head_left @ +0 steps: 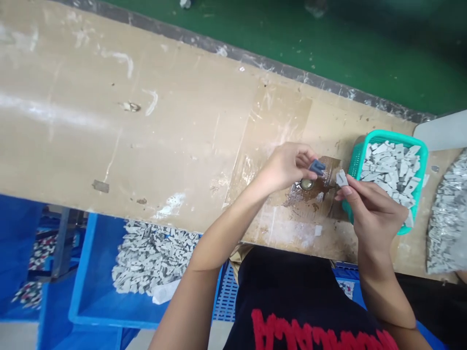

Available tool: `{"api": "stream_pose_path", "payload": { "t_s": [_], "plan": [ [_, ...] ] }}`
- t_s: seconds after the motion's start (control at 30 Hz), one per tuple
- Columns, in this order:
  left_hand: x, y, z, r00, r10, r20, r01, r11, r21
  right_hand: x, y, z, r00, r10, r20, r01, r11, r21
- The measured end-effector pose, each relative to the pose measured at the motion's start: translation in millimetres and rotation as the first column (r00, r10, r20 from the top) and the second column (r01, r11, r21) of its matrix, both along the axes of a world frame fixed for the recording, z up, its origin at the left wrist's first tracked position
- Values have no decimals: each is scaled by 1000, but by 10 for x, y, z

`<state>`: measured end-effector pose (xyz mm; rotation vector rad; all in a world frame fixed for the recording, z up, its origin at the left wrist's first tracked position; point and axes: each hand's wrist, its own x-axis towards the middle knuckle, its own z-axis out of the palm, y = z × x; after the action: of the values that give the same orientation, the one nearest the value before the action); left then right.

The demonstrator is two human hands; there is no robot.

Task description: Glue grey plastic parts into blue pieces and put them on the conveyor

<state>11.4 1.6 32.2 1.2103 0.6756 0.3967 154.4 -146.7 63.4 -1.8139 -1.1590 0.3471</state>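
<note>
Blue-grey pc [317,167] pinched in yr L hand [287,166]; at its 4 o'clock, yr R hand [375,206] pinches pale pc [342,178]. Both prob. light, stiff; hold by edges.

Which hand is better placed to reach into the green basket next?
Probably the right hand: it is nearer the basket, though its fingers hold a light grey piece. The left hand holds a dark piece, farther away.

Scuffed tan worktable [182,136] — dark edge [255,61], pale glare [47,114] — beside a green surface [255,26]
</note>
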Motion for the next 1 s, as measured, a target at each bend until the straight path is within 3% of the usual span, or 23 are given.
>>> {"api": "stream_pose_path", "payload": {
  "t_s": [0.1,0.2,0.47,0.8,1.0],
  "plan": [
    [57,-75,14,997,-74,9,74,997,-38,39,-28,47,1000,0,-2,0,999,46],
    [97,-133,50,993,-112,48,115,992,-49,81,-68,79,996,91,20,-91,995,43],
    [100,-172,164,990,-130,46,134,987,-89,134,-103,71,980,172,101,-178,983,47],
    [116,-253,234,998,-23,56,28,996,-83,137,-62,119,951,269,153,-279,959,44],
    [168,-303,180,996,78,42,-74,994,-79,56,-18,148,972,200,126,-200,980,-16]
  ]
}}
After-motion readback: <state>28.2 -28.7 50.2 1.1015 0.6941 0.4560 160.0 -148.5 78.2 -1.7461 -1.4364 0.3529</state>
